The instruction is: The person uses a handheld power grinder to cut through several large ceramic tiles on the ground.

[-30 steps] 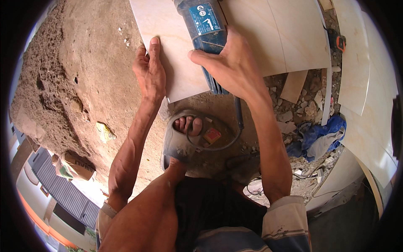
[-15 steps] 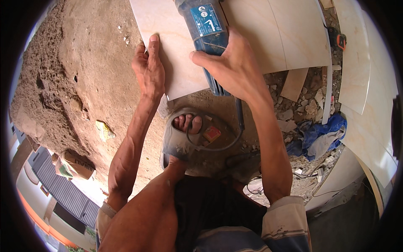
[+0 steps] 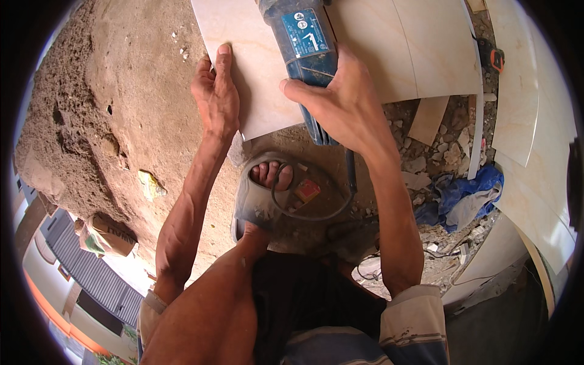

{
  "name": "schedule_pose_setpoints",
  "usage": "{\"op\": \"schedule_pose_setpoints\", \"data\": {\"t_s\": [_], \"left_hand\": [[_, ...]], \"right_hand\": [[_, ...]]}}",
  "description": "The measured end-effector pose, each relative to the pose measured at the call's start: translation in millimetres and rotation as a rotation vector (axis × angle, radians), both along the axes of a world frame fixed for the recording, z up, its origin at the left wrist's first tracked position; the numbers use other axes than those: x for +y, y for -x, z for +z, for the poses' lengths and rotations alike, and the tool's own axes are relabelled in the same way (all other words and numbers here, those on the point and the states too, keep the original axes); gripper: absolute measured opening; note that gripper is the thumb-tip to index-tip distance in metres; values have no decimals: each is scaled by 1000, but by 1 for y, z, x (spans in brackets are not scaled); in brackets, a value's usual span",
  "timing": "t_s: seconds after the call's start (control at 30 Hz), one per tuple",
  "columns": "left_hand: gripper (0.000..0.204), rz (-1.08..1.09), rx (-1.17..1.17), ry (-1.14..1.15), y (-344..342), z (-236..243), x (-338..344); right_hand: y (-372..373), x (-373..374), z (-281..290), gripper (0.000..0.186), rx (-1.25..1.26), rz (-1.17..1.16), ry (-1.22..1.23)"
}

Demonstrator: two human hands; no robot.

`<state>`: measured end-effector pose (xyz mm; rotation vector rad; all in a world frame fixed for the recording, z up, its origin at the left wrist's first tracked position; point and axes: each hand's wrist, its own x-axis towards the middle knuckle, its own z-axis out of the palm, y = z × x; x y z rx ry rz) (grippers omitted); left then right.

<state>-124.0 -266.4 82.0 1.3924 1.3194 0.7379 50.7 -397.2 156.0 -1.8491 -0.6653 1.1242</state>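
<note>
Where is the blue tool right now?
In the head view, the tool is at the top middle, in the right hand, partly over the tile, right of the left hand.

forearms forward, right fingers bent

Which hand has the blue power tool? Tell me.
The right hand, wrapped around the body of the blue power tool. The left hand, by contrast, holds the left edge of the cream panel.
</note>
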Motion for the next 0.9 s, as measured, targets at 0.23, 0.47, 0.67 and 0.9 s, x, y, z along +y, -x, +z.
{"op": "schedule_pose_setpoints", "data": {"t_s": [0.23,0.47,0.67,0.9], "left_hand": [[49,-14,13,16,0,3,-1],[52,-16,12,31,2,2,0],[58,12,22,29,0,2,0],[60,-5,23,-8,2,-5,2]], "right_hand": [[-2,-3,-1,55,-37,29,19],[2,-7,3,54,8,7,5],[7,-19,-3,44,-115,22,-6],[5,-16,-4,46,-104,23,1]]}}
